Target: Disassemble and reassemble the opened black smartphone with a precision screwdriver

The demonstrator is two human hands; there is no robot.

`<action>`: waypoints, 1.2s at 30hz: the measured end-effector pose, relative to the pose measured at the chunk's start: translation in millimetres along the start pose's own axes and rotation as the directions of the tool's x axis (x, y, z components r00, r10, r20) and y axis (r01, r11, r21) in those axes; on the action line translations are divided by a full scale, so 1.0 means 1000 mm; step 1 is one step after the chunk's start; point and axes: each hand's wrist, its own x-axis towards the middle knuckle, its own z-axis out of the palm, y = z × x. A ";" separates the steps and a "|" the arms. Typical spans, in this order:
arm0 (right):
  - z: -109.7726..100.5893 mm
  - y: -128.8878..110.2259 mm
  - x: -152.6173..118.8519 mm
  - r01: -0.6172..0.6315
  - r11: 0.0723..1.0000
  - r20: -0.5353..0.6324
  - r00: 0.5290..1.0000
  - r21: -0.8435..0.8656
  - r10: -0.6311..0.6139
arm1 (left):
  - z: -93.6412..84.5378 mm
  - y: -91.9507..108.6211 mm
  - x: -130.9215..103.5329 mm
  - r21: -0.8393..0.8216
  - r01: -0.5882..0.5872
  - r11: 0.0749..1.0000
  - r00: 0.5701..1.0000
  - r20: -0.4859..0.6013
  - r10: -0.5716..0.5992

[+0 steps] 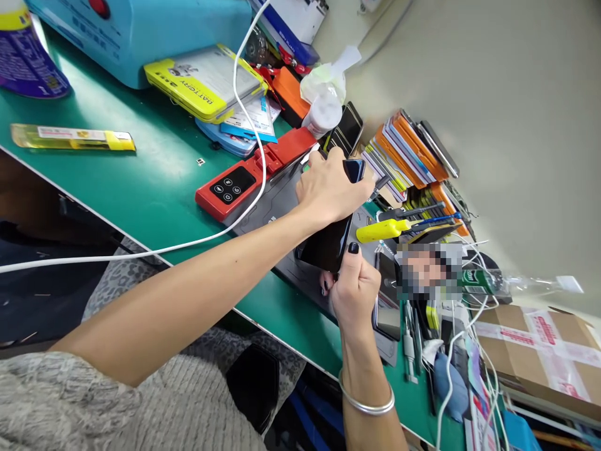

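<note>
A black smartphone with a dark, glossy face is held tilted above a dark grey work mat. My left hand reaches across the phone's far end, its fingers and thumb bent around the edges; its fingertips are partly hidden. At the near end, my right hand pinches the phone, thumb along the edge and fingertips showing beneath. Beside my right hand, another phone lies on the mat. A yellow-handled tool is just right of the held phone.
A red device with touch buttons lies left of my left hand. A white cable crosses over it. Beyond stand a battery box and a blue machine. Tools, a blue air blower and a cardboard box crowd the right.
</note>
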 end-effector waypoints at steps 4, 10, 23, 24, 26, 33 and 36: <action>0.004 0.003 0.003 -0.048 0.991 0.045 0.998 0.128 0.042 | 0.001 -0.002 0.002 0.005 0.023 1.000 0.999 0.034 -0.023; 0.007 0.007 0.008 -0.054 0.977 0.072 0.997 0.207 0.039 | 0.003 -0.006 0.006 -0.056 0.048 0.997 0.998 0.041 -0.046; -0.008 -0.005 0.014 0.133 0.985 0.167 0.979 -0.114 -0.113 | -0.001 -0.013 0.004 -0.091 -0.015 0.996 0.996 -0.087 0.007; -0.012 -0.011 0.014 0.177 0.970 0.175 0.973 -0.167 -0.147 | -0.003 -0.012 0.002 -0.090 -0.027 0.996 0.995 -0.102 0.018; -0.019 -0.022 0.015 0.255 0.927 0.190 0.959 -0.273 -0.208 | -0.006 -0.011 -0.002 -0.082 -0.053 0.995 0.991 -0.129 0.042; -0.027 -0.040 0.031 0.377 0.795 0.272 0.922 -0.475 -0.275 | -0.009 -0.006 -0.012 -0.068 -0.143 0.987 0.982 -0.136 0.133; -0.024 -0.039 0.040 0.398 0.768 0.288 0.914 -0.503 -0.285 | -0.012 -0.008 -0.010 -0.079 -0.151 0.985 0.981 -0.134 0.139</action>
